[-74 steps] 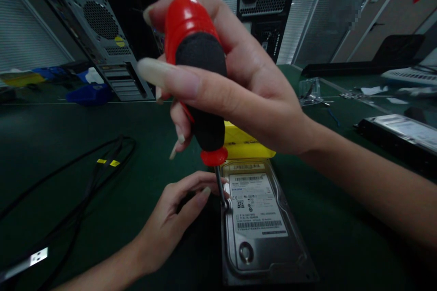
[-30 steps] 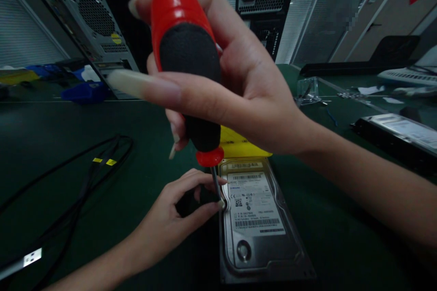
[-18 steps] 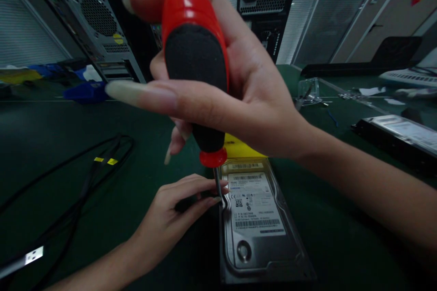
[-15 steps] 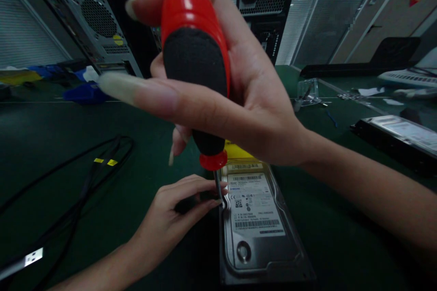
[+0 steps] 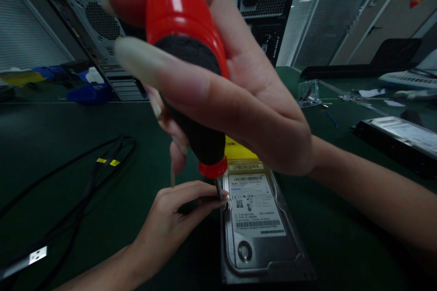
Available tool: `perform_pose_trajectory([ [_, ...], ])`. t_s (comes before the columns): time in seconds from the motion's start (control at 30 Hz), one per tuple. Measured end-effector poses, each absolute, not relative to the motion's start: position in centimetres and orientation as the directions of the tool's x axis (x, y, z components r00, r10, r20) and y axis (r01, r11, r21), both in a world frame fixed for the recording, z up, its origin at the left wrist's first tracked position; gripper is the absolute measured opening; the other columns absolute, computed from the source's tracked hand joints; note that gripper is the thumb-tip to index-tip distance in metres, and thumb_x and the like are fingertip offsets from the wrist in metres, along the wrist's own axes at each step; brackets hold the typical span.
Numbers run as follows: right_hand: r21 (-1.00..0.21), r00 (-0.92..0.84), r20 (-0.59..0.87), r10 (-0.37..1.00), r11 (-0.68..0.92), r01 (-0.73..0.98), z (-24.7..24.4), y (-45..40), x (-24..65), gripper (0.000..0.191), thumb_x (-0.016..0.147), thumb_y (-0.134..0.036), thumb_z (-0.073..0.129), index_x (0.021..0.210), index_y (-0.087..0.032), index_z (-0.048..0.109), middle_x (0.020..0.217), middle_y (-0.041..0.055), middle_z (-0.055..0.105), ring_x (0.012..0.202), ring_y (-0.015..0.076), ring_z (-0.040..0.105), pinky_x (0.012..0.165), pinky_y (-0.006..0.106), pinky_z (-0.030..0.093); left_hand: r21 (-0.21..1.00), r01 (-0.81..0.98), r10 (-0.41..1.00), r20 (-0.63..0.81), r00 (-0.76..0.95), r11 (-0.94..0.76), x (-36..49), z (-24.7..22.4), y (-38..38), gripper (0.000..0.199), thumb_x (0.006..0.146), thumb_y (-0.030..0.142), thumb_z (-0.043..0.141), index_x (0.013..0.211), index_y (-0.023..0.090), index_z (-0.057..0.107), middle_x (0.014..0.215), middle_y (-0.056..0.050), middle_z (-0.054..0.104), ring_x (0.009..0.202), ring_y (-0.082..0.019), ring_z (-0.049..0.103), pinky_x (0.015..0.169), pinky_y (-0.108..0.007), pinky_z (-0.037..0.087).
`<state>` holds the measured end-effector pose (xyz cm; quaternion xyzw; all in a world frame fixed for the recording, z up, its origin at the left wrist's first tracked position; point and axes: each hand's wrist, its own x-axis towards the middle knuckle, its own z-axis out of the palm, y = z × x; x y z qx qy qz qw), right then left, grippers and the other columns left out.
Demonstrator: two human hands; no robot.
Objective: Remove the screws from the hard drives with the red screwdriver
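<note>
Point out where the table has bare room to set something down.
Bare table shows between the blue tray and the cable, and between the cable and the left hand. It is crowded at the hard drive, where the left hand and screwdriver come together below the right hand.

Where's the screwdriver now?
In the head view, the screwdriver is in the right hand, mostly left of centre, with its shaft at the left edge of the hard drive.
</note>
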<state>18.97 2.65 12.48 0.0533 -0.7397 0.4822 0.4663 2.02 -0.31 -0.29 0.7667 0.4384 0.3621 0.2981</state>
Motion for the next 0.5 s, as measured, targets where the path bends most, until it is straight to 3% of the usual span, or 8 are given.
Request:
perform_pose_trajectory([
  [0.17, -0.576, -0.516, 0.808, 0.286, 0.567, -0.589, 12.2, 3.2, 18.7, 0.034, 0.095, -0.045, 0.031, 0.105, -0.021, 0.053, 0.088, -0.0015, 0.054, 0.088, 0.0071, 0.058, 0.062, 0.007, 0.05, 0.762, 0.46, 0.881, 0.312, 0.357, -0.456, 2.0, -0.3, -0.5, 0.008, 0.082, 0.021, 0.066, 0.085, 0.024, 0.073, 0.085, 0.002, 0.076, 0.078, -0.016, 0.071, 0.073, -0.023, 0.056],
  [0.33, -0.616, -0.528, 0.775, 0.347, 0.602, -0.509, 11.9, 3.6, 17.9, 0.04, 0.092, -0.051, 0.03, 0.106, -0.021, 0.052, 0.089, -0.0001, 0.053, 0.08, 0.0112, 0.058, 0.054, 0.016, 0.053, 0.767, 0.461, 0.885, 0.304, 0.353, -0.447, 1.9, -0.4, -0.5, 0.008, 0.083, 0.022, 0.065, 0.086, 0.023, 0.072, 0.086, 0.001, 0.076, 0.079, -0.016, 0.071, 0.074, -0.023, 0.057],
  [0.43, -0.647, -0.566, 0.744, 0.356, 0.597, -0.475, 11.9, 3.3, 18.2, 0.038, 0.094, -0.047, 0.027, 0.106, -0.02, 0.051, 0.091, 0.0, 0.053, 0.084, 0.01, 0.058, 0.061, 0.015, 0.053, 0.768, 0.465, 0.889, 0.298, 0.348, -0.44, 1.9, -0.4, -0.5, 0.008, 0.083, 0.023, 0.065, 0.086, 0.023, 0.072, 0.086, 0.001, 0.076, 0.079, -0.017, 0.071, 0.074, -0.024, 0.057],
  [0.5, -0.599, -0.542, 0.779, 0.314, 0.626, -0.499, 11.9, 3.2, 18.6, 0.038, 0.094, -0.048, 0.026, 0.105, -0.022, 0.051, 0.088, -0.0015, 0.052, 0.084, 0.0079, 0.057, 0.06, 0.01, 0.051, 0.77, 0.464, 0.89, 0.296, 0.348, -0.437, 1.9, -0.4, -0.5, 0.008, 0.083, 0.023, 0.065, 0.086, 0.023, 0.072, 0.086, 0.001, 0.076, 0.079, -0.017, 0.071, 0.074, -0.024, 0.057],
])
